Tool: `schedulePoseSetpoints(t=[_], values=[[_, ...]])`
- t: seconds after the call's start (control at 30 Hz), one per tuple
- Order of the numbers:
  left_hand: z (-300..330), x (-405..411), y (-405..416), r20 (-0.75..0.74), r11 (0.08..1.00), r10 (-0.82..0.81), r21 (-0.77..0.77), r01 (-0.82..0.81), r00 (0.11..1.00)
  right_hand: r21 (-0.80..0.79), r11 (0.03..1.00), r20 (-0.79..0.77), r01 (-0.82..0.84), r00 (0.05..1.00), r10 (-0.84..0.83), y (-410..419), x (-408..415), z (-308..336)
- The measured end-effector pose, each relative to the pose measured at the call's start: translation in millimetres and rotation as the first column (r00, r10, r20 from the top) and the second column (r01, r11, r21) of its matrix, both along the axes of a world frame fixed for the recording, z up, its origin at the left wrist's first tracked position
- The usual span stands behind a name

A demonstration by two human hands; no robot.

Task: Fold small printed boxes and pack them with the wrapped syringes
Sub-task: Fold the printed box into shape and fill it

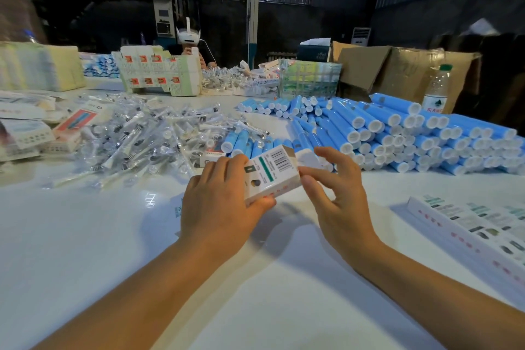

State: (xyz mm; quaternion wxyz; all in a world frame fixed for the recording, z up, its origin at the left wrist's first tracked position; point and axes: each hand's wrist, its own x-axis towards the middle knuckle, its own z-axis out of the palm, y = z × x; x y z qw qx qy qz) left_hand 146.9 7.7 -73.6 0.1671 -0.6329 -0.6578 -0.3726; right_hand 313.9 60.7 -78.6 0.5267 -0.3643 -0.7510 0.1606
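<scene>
The left hand (pixel 218 202) holds a small printed box (pixel 270 176) above the white counter (pixel 85 236), fingers curled round its near end. The box's long axis runs from near-left up to far-right, barcode face up, its open flap (pixel 308 160) at the far-right end. The right hand (pixel 338 193) touches the box's right edge with loosely spread fingers. Wrapped syringes (pixel 142 136) are heaped behind, to the left.

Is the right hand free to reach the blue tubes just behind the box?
Probably yes. The right hand only touches the box, which the left hand grips, and the blue tubes lie open on the table just beyond its fingers, nothing between.
</scene>
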Motion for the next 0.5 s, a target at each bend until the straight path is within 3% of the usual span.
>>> schedulePoseSetpoints(t=[0.17,0.37,0.5], values=[[-0.6,-1.5,-1.6,-0.058,1.000,-0.001,-0.028,0.000,0.998,-0.042,0.997,0.073,-0.071,0.995,0.074,-4.7,-1.5,-1.5],[0.8,4.1,-5.2,-0.078,1.000,-0.016,-0.009,0.015,0.997,-0.017,0.987,-0.010,-0.160,0.987,0.160,-8.8,-1.8,1.4],[-1.4,5.5,-4.9,-0.109,1.000,-0.012,-0.020,0.010,0.994,0.023,0.998,0.105,-0.062,0.993,0.059,-9.0,-3.4,-3.6]])
